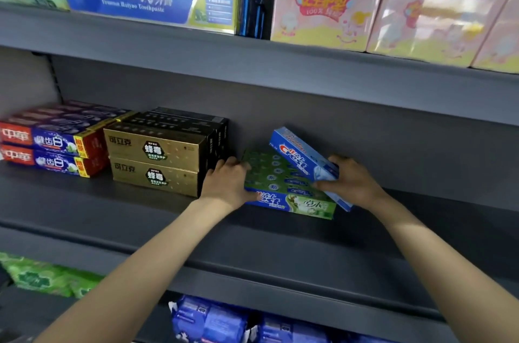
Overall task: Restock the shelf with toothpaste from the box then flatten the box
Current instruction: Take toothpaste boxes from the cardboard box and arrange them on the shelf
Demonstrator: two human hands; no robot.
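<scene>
Head view — middle shelf (280, 247), dark grey, partly stocked. Toward its left end, red-and-purple toothpaste boxes (53, 151) are stacked two high; just beside them, gold boxes (154, 162), likewise two high, with black ones behind. Near the middle of the shelf a row of green toothpaste boxes (283, 188) is laid flat, front edge facing out.

Left hand (227, 182): fingers straight and relaxed, pressed against the left end of the green row, between it and the gold stack; nothing is grasped.

Right hand (351, 179): fingers curled round the near end of a blue toothpaste box (303, 157), which is held tilted, its far end raised above the green row, its lower part resting on or just over the row — which of the two cannot be told.

Supply box: not in view. Flattening is judged not yet begun.

Step in hand, as judged: the blue box is being placed. It would best be lowered flat and squared with the row's front edge, label outward, while the green row is steadied from the left so that nothing is pushed askew. The bare stretch at the right end of the shelf is noted as available space.
</scene>
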